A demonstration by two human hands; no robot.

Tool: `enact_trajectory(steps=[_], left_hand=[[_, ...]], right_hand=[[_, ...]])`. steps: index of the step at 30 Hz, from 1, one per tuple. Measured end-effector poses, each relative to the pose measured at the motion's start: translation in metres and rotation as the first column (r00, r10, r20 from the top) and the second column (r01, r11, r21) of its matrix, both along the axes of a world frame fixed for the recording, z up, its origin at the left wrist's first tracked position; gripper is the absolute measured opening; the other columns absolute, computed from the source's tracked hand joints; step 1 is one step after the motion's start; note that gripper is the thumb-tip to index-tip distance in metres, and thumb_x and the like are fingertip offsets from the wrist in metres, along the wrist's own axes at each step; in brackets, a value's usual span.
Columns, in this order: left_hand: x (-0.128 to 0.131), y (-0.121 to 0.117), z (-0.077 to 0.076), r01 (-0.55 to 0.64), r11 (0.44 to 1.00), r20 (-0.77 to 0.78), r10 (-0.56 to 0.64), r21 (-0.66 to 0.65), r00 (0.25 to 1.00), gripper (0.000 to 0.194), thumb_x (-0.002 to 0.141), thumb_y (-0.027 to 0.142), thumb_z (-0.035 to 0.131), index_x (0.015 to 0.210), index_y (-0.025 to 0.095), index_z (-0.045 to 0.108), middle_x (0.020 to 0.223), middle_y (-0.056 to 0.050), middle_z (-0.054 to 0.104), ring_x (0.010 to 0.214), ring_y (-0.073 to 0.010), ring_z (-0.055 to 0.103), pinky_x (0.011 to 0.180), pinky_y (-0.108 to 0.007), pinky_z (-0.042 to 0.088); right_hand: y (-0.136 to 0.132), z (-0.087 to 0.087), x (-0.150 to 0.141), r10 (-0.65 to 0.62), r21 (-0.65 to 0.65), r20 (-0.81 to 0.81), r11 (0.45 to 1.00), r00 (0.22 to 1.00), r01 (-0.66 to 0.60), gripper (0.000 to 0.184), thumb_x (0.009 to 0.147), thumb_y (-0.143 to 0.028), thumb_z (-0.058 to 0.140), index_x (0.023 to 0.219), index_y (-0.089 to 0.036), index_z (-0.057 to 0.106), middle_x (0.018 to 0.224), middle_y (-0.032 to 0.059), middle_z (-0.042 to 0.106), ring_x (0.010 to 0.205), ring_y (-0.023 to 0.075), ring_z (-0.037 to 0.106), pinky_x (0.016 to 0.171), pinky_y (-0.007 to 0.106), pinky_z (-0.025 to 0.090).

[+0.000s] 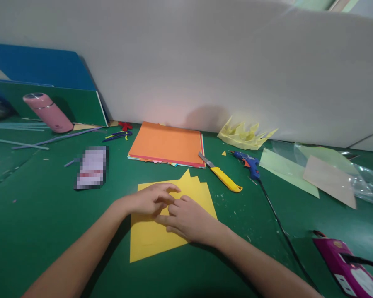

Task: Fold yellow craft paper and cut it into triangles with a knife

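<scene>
Paper (147, 242) in yellow beneath left hand (152, 198) and right hand (189, 219), each grip apart.

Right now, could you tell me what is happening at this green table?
A person has both hands on the yellow paper, the left hand and right hand close together over its middle. Pointed corners stick up along the paper's far edge. The yellow knife lies to the right, blade out, and the blue glue gun lies beyond it. Behind the yellow paper is a stack of paper with an orange sheet on top.
</scene>
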State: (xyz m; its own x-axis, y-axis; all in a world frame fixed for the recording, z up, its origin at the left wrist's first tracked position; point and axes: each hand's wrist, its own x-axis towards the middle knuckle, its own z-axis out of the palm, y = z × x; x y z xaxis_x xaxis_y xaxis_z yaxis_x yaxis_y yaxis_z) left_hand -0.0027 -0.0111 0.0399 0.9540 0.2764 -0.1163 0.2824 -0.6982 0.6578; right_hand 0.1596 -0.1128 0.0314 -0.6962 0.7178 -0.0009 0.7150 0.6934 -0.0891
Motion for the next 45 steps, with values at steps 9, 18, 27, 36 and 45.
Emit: enact_trajectory(steps=[9, 18, 27, 36, 45], left_hand=[[-0.002, 0.0, -0.003, -0.1, 0.994, 0.02, 0.101, -0.053, 0.995, 0.031, 0.088, 0.013, 0.041, 0.104, 0.022, 0.065, 0.132, -0.004, 0.056, 0.121, -0.0203, 0.049, 0.101, -0.037, 0.04], [-0.002, 0.002, -0.011, -0.036, 0.999, 0.022, 0.035, 0.029, 0.999, 0.026, 0.086, 0.016, 0.05, 0.103, 0.022, 0.068, 0.135, -0.006, 0.052, 0.124, -0.0259, 0.045, 0.103, -0.043, 0.037], [-0.004, 0.001, -0.006, -0.059, 0.998, -0.081, 0.059, -0.005, 0.995, 0.037, 0.081, 0.006, 0.051, 0.11, 0.025, 0.065, 0.138, -0.003, 0.049, 0.128, -0.0244, 0.04, 0.105, -0.043, 0.033], [-0.003, 0.001, -0.006, -0.088, 0.996, -0.091, 0.085, -0.03, 0.992, 0.035, 0.081, 0.008, 0.056, 0.109, 0.027, 0.065, 0.139, -0.001, 0.049, 0.13, -0.0228, 0.038, 0.106, -0.042, 0.031], [-0.002, -0.002, 0.0, -0.111, 0.994, -0.096, 0.108, -0.024, 0.989, 0.034, 0.081, 0.008, 0.053, 0.106, 0.027, 0.067, 0.138, -0.001, 0.049, 0.129, -0.0238, 0.039, 0.105, -0.042, 0.034]], right_hand=[[0.004, 0.006, -0.006, 0.04, -0.028, 0.08, 0.999, 0.996, -0.038, 0.038, 0.094, -0.037, 0.048, 0.132, -0.031, 0.048, 0.082, 0.004, 0.064, 0.076, 0.0189, 0.055, 0.063, 0.03, 0.036], [0.004, -0.002, -0.003, 0.034, -0.026, 0.023, 0.999, 0.999, -0.033, 0.036, 0.096, -0.035, 0.045, 0.132, -0.038, 0.047, 0.094, 0.006, 0.061, 0.089, 0.0219, 0.052, 0.067, 0.031, 0.036], [-0.004, 0.005, 0.021, 0.01, -0.136, -0.09, 0.991, 0.996, -0.023, 0.032, 0.097, -0.026, 0.038, 0.123, -0.022, 0.056, 0.082, 0.0054, 0.06, 0.075, 0.0185, 0.048, 0.062, 0.029, 0.032], [-0.027, 0.003, 0.074, -0.193, -0.131, -0.285, 0.978, 0.939, 0.161, 0.034, 0.093, -0.018, 0.035, 0.101, -0.015, 0.068, 0.066, 0.0043, 0.056, 0.064, 0.0162, 0.049, 0.058, 0.028, 0.032], [-0.035, -0.002, 0.079, -0.127, 0.214, -0.481, 0.943, 0.868, 0.257, 0.027, 0.085, -0.013, 0.04, 0.079, -0.015, 0.066, 0.067, 0.0062, 0.062, 0.062, 0.0163, 0.054, 0.056, 0.029, 0.042]])
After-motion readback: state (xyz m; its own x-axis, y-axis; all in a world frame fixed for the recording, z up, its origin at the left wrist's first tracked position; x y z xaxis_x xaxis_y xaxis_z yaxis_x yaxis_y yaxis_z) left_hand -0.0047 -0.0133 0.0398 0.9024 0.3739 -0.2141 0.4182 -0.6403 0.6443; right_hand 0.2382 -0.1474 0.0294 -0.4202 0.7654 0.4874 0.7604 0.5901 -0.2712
